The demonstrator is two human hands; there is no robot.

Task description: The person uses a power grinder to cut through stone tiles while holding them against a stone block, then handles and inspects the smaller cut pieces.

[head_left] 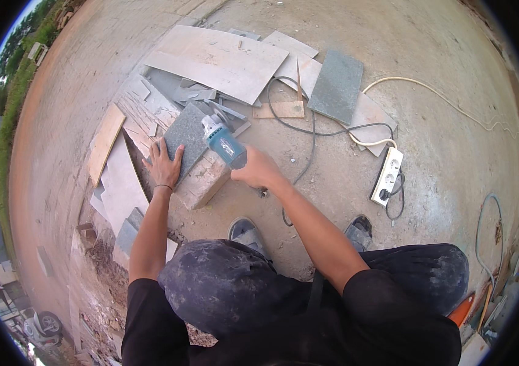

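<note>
My right hand (pixel 256 169) grips the rear body of a teal angle grinder (pixel 225 144), whose silver head lies over the right edge of a dark grey stone tile (pixel 187 134). The grinder's disc is hard to make out from here. With fingers spread, my left hand (pixel 163 163) presses flat on the tile's left part. Under the tile is a thick, dusty wooden block (pixel 201 182). Narrow grey offcuts (pixel 228 110) lie just beyond the grinder's head.
Large pale slabs (pixel 217 58) are stacked ahead, and another dark tile (pixel 336 85) leans right of them. A white power strip (pixel 387 175) lies at right, with a black cable (pixel 314 146) looping across the ground. Boards (pixel 106 143) lie at left. My shoes (pixel 247 235) are close by.
</note>
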